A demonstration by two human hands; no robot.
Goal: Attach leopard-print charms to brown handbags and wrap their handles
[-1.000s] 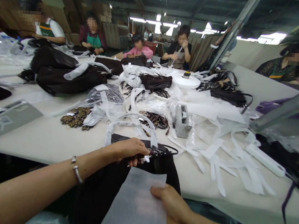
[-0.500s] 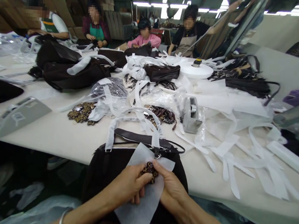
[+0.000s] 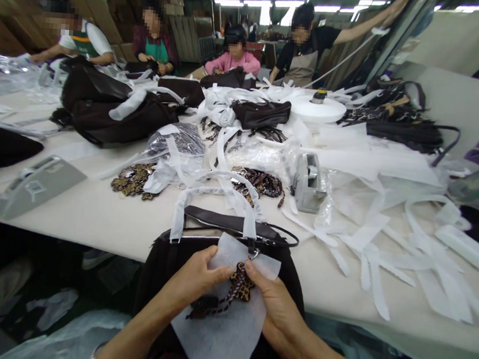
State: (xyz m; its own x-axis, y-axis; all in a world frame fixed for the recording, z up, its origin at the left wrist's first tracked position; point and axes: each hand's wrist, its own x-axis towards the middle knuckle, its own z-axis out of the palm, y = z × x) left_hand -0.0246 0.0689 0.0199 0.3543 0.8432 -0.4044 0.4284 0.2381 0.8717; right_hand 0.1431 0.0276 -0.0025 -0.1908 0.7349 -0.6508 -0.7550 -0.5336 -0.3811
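A dark brown handbag (image 3: 159, 275) rests upright against the table edge, its raised handles wrapped in white strips. From a metal clasp by its right handle hangs a leopard-print charm (image 3: 244, 290) with a braided cord, lying over a white paper sheet (image 3: 231, 339). My left hand (image 3: 201, 273) is at the sheet's left side, thumb reaching to the charm and the other fingers partly hidden behind the paper. My right hand (image 3: 275, 301) pinches the top of the charm together with the paper; its fingers are hidden behind the sheet.
On the table (image 3: 107, 227) lie leopard charms (image 3: 134, 179), braided cords (image 3: 270, 184), white strips (image 3: 375, 278) and other dark bags (image 3: 120, 115). Grey tape dispensers (image 3: 307, 185) stand left and right. Several people work across the table; one (image 3: 303, 46) raises an arm toward a post.
My left hand has moved up and left, its fingers spreading from the charm. The charm and its braided cord now show more fully. The sheet's lower left side has spread outward.
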